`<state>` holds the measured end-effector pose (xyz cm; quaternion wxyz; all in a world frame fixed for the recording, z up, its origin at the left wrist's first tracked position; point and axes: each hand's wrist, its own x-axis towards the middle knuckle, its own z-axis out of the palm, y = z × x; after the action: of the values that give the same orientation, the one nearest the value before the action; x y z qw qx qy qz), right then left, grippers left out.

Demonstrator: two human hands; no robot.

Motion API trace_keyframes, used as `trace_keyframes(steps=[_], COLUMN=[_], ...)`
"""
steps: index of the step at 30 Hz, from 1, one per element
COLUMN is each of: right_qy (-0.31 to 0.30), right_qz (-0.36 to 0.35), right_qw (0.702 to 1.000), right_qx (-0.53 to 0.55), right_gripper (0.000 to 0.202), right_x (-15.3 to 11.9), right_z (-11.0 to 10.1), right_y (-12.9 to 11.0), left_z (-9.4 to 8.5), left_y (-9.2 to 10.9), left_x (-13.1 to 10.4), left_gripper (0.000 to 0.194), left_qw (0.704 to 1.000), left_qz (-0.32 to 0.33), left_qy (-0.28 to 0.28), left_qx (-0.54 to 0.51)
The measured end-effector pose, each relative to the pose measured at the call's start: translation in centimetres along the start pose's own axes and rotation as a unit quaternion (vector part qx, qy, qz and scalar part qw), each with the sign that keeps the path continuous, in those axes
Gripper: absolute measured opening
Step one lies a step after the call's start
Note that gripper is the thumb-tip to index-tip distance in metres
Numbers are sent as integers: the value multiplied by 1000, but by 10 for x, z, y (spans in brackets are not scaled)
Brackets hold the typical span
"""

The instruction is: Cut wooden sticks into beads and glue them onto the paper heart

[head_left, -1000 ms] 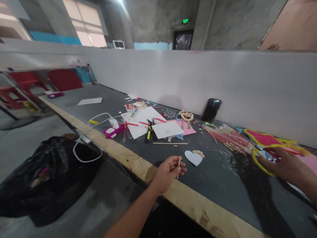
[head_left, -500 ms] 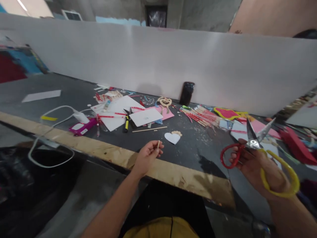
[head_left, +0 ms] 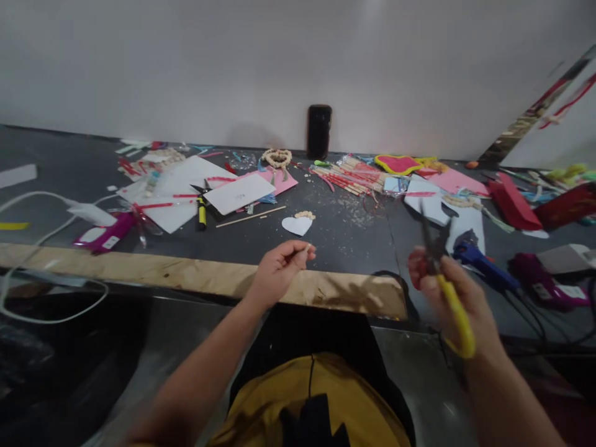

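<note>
Between thumb and fingers, my left hand [head_left: 282, 271] pinches a short piece of thin wooden stick [head_left: 307, 248] over the table's front edge. My right hand [head_left: 454, 298] holds scissors [head_left: 449, 298] with a yellow handle, their blades parted and pointing up; motion blurs them a little. Just beyond my left hand lies a white paper heart [head_left: 297, 225], with small pale wooden pieces [head_left: 305, 215] along its upper right edge. A long thin stick [head_left: 251, 216] lies to the left of the heart, with a tiny cut piece below it.
A phone [head_left: 319, 131] leans against the white wall. Yellow-handled pliers [head_left: 202, 211], white cards [head_left: 239, 193] and a purple box with a cable [head_left: 106, 232] lie left. Bundled sticks [head_left: 356, 177] lie behind. A blue glue gun [head_left: 487, 264] is on the right, beyond my right hand.
My view has tilted down and turned right. The scissors have come inward and turned, still open in my right hand. My left hand keeps its pinch on the stick piece.
</note>
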<state>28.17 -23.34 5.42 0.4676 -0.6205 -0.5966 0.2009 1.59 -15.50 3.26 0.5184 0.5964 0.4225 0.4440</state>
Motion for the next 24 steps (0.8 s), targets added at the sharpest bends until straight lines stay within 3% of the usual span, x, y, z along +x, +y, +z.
trace_keyframes(steps=[4, 9, 15, 24], right_qy=[-66, -101, -133, -117], right_qz=[-65, -143, -145, -155], right_qw=[989, 952, 944, 941], right_qx=[-115, -250, -265, -278], right_gripper=[44, 47, 49, 49], right_x=[-12, -13, -9, -9], right_z=[17, 34, 42, 46], right_y=[2, 2, 0, 2], left_z=[29, 42, 50, 55], left_y=[6, 6, 12, 8], left_x=[4, 5, 3, 5], left_gripper=[22, 21, 16, 11], left_qw=[996, 992, 992, 993], left_qz=[-32, -66, -78, -50], left_qy=[-19, -33, -74, -94], left_qx=[-75, -101, -61, -42])
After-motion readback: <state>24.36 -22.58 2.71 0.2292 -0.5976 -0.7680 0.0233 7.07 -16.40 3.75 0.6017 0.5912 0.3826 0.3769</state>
